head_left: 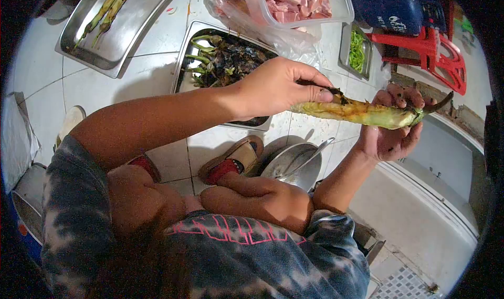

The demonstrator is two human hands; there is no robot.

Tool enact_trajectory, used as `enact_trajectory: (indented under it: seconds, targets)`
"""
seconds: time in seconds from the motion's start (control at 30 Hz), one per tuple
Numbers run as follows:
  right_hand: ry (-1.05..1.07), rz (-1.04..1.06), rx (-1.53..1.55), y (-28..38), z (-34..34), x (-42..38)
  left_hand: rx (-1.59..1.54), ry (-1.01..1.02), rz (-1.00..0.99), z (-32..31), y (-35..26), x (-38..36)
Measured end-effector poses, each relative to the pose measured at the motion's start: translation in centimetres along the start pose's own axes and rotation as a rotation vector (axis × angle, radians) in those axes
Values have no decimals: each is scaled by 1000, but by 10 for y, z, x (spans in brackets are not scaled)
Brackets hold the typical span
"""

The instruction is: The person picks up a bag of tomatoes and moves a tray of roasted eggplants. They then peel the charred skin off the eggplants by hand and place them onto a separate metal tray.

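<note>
A long, roasted eggplant, mostly bare of skin, is stretched between my hands above the floor. My right hand grips it around the stem end, its fingertips flecked with black bits. At the other end, my left hand pinches a strip of charred skin between thumb and fingers, against the flesh. Below my left wrist sits a metal tray heaped with blackened eggplants, their green stems pointing left. Another metal tray at the upper left has peeled eggplants lying in it.
A plastic tub of cut pink meat stands at the top, with a clear bag beside it. Right of that are a small tray of green slices and a red plastic stool. A metal bowl with a spoon rests near my feet.
</note>
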State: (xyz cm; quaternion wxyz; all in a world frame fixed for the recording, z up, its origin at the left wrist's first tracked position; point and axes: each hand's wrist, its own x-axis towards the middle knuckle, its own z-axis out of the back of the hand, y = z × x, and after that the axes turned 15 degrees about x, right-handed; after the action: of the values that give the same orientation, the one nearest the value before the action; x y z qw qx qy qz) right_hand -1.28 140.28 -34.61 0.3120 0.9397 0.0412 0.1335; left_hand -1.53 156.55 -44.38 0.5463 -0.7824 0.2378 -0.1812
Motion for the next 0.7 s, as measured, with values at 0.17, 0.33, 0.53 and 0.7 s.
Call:
enact_trajectory:
  seconds: [0.17, 0.33, 0.53, 0.7]
  targets:
    - [71, -7, -11, 6, 6, 0, -137, -48, -2, -4, 5, 4]
    - [1, 27, -1, 7, 2, -1, -292, -86, 18, -3, 7, 6]
    - [-31, 57, 14, 8, 0, -1, -444, -102, 83, -1, 6, 6]
    - [-1, 63, 26, 12, -1, -1, -461, -170, 154, 5, 17, 10]
